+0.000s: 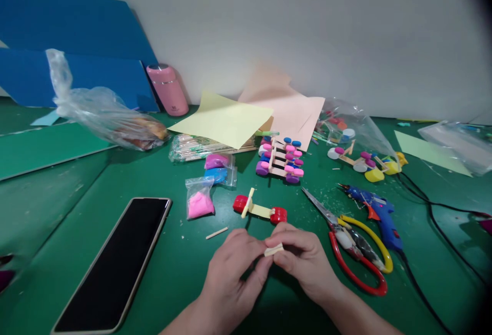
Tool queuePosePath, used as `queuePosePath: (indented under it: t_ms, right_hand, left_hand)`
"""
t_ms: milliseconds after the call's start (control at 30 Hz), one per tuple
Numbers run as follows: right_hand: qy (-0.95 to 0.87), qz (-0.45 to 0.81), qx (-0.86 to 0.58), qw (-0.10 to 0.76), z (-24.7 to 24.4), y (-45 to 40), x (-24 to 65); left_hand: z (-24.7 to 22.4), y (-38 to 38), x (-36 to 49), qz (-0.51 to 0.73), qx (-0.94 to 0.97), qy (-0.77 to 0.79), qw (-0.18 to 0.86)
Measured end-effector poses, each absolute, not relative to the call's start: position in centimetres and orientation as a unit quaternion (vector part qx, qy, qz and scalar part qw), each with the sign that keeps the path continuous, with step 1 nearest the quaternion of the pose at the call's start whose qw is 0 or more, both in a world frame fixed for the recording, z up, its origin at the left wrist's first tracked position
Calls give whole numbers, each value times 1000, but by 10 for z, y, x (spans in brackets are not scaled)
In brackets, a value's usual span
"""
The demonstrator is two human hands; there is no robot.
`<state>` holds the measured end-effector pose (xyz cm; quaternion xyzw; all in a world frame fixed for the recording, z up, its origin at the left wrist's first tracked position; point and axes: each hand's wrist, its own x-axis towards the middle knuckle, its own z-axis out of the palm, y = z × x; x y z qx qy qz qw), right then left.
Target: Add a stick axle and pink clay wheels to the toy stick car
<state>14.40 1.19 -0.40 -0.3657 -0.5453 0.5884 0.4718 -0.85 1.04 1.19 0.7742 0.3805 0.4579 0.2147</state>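
Note:
Near the table's front, my left hand (239, 268) and my right hand (302, 255) meet around a small pale wooden stick piece (274, 250). Fingers and thumbs of both hands pinch it, so its ends are partly hidden. Just beyond my fingertips stands a small craft-stick model (260, 211) with red ends and a short upright crosspiece. A thin short stick (217, 233) lies to the left of my left hand. To the right of my right hand rest scissors (355, 253) with red and yellow handles and a blue glue gun (378, 212).
A phone (115, 268) lies at the left. Small bags of pink clay (200, 204) and blue clay (217, 175) sit mid-table. Behind are several finished stick models (280, 161), paper sheets (225, 117), a pink flask (169, 91) and a knotted plastic bag (100, 112). The glue gun's cord (423, 294) runs along the right.

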Motion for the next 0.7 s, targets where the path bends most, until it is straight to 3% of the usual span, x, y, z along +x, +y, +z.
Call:
queuePosePath:
  t_ms: [700]
  right_hand:
    - [-541,584,-375,475,-2,13,144]
  left_hand:
    - [12,9,-8,452,776,386,212]
